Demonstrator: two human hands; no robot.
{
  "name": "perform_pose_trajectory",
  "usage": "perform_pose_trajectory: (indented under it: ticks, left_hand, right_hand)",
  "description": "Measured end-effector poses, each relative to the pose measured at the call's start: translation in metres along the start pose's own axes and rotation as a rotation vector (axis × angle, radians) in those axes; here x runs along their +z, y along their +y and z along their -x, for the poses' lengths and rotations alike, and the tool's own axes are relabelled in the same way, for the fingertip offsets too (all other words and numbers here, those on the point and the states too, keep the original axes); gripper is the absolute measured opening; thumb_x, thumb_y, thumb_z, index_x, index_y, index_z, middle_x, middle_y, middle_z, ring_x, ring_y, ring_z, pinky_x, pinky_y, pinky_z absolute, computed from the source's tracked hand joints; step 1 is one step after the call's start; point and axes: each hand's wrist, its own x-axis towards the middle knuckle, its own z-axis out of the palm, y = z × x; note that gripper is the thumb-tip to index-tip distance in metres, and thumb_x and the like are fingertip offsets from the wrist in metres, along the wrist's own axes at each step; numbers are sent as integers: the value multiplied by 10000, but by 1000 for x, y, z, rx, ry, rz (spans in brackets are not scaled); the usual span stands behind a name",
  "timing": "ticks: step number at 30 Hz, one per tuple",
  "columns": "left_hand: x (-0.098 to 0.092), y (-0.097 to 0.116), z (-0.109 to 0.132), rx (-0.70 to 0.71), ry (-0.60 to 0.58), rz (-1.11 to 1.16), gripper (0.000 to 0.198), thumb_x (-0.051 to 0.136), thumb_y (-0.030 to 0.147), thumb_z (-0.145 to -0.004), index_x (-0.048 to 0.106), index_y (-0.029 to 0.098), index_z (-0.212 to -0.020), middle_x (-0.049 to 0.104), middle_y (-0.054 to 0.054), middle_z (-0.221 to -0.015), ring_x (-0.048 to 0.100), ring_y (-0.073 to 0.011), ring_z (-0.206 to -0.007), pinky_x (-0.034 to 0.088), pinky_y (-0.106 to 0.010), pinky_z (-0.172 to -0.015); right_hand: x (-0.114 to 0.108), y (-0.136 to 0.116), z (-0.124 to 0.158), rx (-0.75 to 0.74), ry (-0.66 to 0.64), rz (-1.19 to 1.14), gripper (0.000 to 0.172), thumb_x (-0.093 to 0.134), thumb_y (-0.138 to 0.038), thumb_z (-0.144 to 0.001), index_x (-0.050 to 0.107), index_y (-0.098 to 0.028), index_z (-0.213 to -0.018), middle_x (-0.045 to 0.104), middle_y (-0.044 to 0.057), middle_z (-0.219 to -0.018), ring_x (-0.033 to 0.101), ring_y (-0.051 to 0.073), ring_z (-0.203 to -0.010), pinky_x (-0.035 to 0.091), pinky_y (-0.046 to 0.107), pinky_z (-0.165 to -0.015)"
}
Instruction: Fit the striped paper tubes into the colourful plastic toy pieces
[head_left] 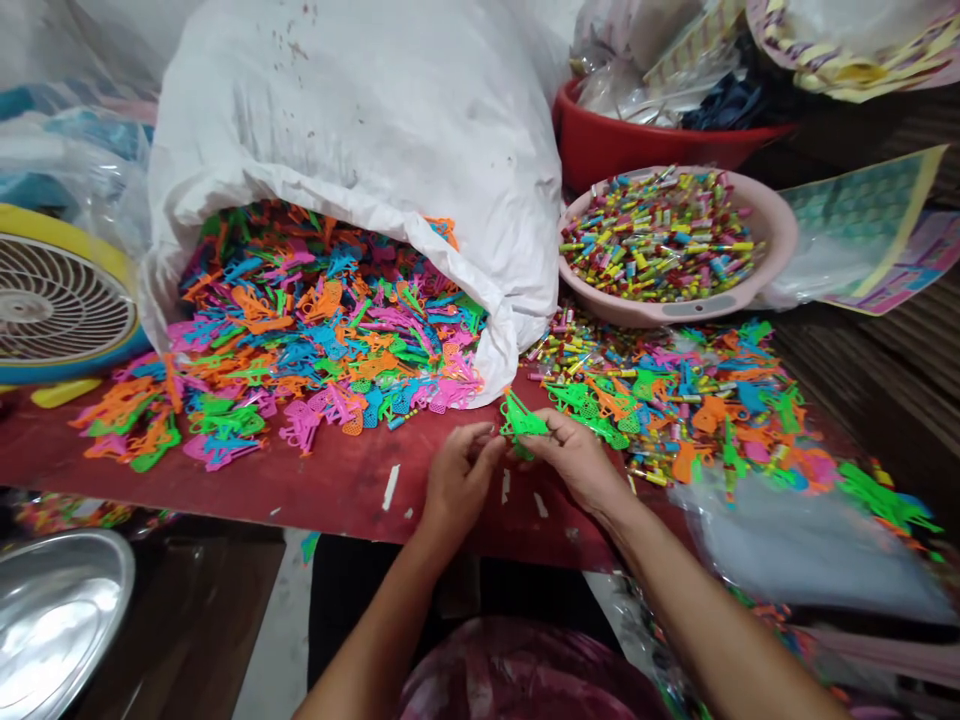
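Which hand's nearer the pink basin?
Right. The right hand is on the near side of the pink basin, below its left part in view; the left hand is farther off, out past the basin's left edge.

A bright green plastic toy gun (523, 420) — held in the right hand's fingers (556, 442) — over the tabletop (315, 492), toward its near edge.

Held toy piece (524, 418): thin plastic, slight gloss. Sack (367, 110): matt, wrinkled, cloth-like. Tabletop (322, 485): smooth, faint sheen. Bowl (52, 625): shiny metal. Pink basin (777, 228): smooth plastic.
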Motion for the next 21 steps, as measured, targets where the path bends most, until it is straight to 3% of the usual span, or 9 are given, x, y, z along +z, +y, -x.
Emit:
perform_pose_trajectory:
  ticks: [3, 7, 9, 12, 14, 16, 18, 21]
  left_hand:
    - [17, -1, 5, -43, -23, 239, 257, 582, 345, -905, 662, 194, -1098, 710, -59, -972, 657, -181, -855, 504, -288, -766]
    - [15, -1, 4, -28, 98, 224, 171, 654, 329, -855, 677, 185, -945, 675, -34, -880, 613, -150, -778, 468, -256, -727]
    - [6, 2, 2, -64, 56, 326, 175, 680, 332, -833, 662, 181, -920, 658, -17, -833, 593, -137, -744, 456, -241, -703]
    - [-8, 9, 0, -186, -56, 587, 198, 667, 349, -845, 644, 165, -913, 626, 2, -761, 553, -107, -682, 434, -216, -669]
    - [-13, 12, 0, -248, -125, 723, 218, 662, 361, -852, 649, 152, -911, 614, 0, -756, 531, -92, -662, 419, -204, -654]
    - [-12, 13, 1, -282, -203, 812, 248, 672, 384, -846, 658, 141, -895, 609, -8, -756, 527, -89, -656, 413, -201, -637]
    - [-8, 13, 3, -311, -286, 852, 292, 686, 423, -827, 670, 133, -865, 598, -10, -733, 510, -85, -615, 406, -205, -595]
    - [1, 13, 5, -341, -338, 834, 355, 683, 479, -811, 696, 128, -864, 601, -15, -715, 478, -78, -553, 383, -213, -531]
  right_hand:
    - [6, 2, 0, -73, 52, 70, 183, 727, -326, -769, 661, -207, -892, 652, -19, -788, 593, 139, -698, 489, 251, -660]
    - [9, 3, 4, -270, 48, 401, 113, 678, -271, -799, 676, -203, -889, 649, 26, -903, 601, 188, -867, 487, 294, -784]
    - [7, -1, 8, -326, -44, 508, 164, 672, -266, -805, 684, -208, -958, 648, 46, -976, 601, 212, -948, 486, 322, -856]
    - [2, -6, 14, -309, -281, 413, 365, 595, -348, -895, 610, -254, -1247, 626, 67, -1183, 589, 233, -1099, 472, 361, -963]
    - [-1, -8, 14, -281, -294, 328, 446, 525, -408, -947, 519, -286, -1376, 579, 72, -1308, 561, 237, -1189, 447, 382, -1022]
    - [0, -7, 11, -270, -199, 321, 506, 580, -438, -920, 508, -291, -1399, 534, 75, -1383, 520, 250, -1255, 421, 391, -1059]
    - [4, -4, 8, -213, -193, 284, 575, 672, -439, -856, 528, -284, -1391, 531, 80, -1393, 553, 256, -1207, 471, 384, -1002]
    - [15, 1, 7, -49, -292, 43, 567, 701, -406, -826, 555, -295, -1362, 587, 78, -1319, 660, 209, -916, 565, 328, -723]
